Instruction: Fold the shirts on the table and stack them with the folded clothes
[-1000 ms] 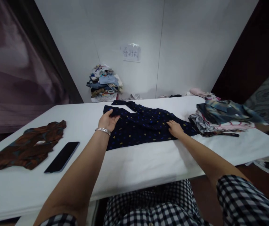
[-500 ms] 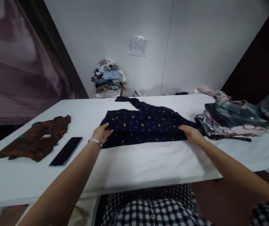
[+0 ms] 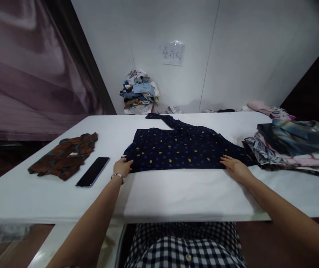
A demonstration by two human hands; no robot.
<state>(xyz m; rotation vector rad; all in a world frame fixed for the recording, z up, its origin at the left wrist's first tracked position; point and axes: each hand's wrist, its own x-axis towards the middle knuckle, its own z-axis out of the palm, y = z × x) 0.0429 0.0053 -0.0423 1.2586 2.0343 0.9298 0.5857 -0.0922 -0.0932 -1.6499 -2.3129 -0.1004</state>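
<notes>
A dark navy shirt (image 3: 173,149) with blue and yellow spots lies spread on the white table, one sleeve stretched toward the far edge. At its near left corner, my left hand (image 3: 122,167), with a bracelet on the wrist, pinches the cloth. My right hand (image 3: 236,168) rests on the near right part of the shirt, fingers stretched out flat. The shirt's near edge runs fairly straight between both hands.
A brown patterned garment (image 3: 64,156) and a black phone (image 3: 93,172) lie to the left. Folded clothes (image 3: 296,137) are piled on the right. Behind the table's far edge stands a tall clothes stack (image 3: 139,91), beneath a paper sign (image 3: 172,54) on the wall.
The shirt's near part, lifted and folded-looking before, now lies flatter on the table. My right hand has gone from gripping the edge to lying flat. The view has shifted slightly left.
</notes>
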